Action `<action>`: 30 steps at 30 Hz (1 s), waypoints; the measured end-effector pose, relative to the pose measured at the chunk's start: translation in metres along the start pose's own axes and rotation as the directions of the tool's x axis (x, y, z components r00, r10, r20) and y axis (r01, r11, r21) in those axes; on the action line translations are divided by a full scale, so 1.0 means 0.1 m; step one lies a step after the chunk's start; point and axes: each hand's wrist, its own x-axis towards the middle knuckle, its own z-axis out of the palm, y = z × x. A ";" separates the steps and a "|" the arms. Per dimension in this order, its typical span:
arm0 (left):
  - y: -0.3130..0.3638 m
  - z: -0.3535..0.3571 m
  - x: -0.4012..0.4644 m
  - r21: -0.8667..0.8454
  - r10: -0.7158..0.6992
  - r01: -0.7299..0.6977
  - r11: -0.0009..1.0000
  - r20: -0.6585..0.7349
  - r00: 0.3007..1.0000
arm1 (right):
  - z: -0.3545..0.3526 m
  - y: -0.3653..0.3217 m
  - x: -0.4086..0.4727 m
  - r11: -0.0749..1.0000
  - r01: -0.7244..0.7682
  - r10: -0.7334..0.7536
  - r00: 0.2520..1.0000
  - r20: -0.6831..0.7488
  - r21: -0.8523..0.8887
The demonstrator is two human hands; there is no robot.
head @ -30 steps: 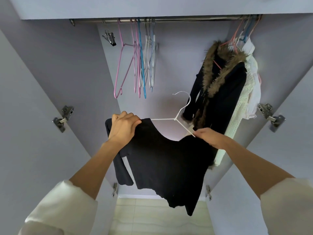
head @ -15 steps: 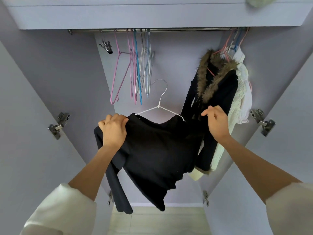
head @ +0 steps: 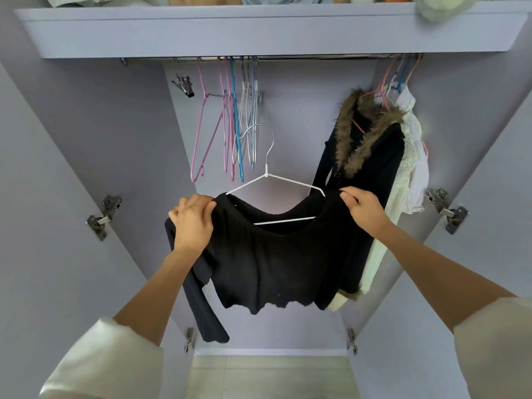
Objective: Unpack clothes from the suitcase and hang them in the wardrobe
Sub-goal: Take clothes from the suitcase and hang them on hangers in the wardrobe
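A black long-sleeved top is spread on a white wire hanger, held up inside the open wardrobe below the rail. My left hand grips the top's left shoulder over the hanger's end. At the right shoulder, my right hand pinches the fabric by the hanger's other end. The hanger's hook points upward and hangs free, well under the rail. The left sleeve dangles down.
Several empty pink, blue and white hangers hang at the rail's left. A black coat with fur collar and white garments hang at the right. A shelf with soft items sits above. Open doors flank both sides.
Both hands have raised the top and hanger and levelled them. The right shoulder now sits over the hanger's end, and the top hangs spread flat between my hands.
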 end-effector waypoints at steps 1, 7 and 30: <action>0.00 0.01 0.00 0.006 0.002 -0.002 1.000 0.009 1.000 | -0.01 -0.04 0.01 0.999 -0.005 0.006 1.000 -0.022 0.036; 0.03 0.11 0.02 -0.029 -0.048 0.049 0.998 0.035 0.998 | 0.05 -0.16 -0.03 0.983 0.077 -0.065 0.995 0.075 -0.168; -0.01 0.51 0.07 -0.157 -0.015 0.083 0.984 0.392 0.920 | 0.05 0.39 -0.62 0.908 -0.143 0.233 0.954 0.190 -0.394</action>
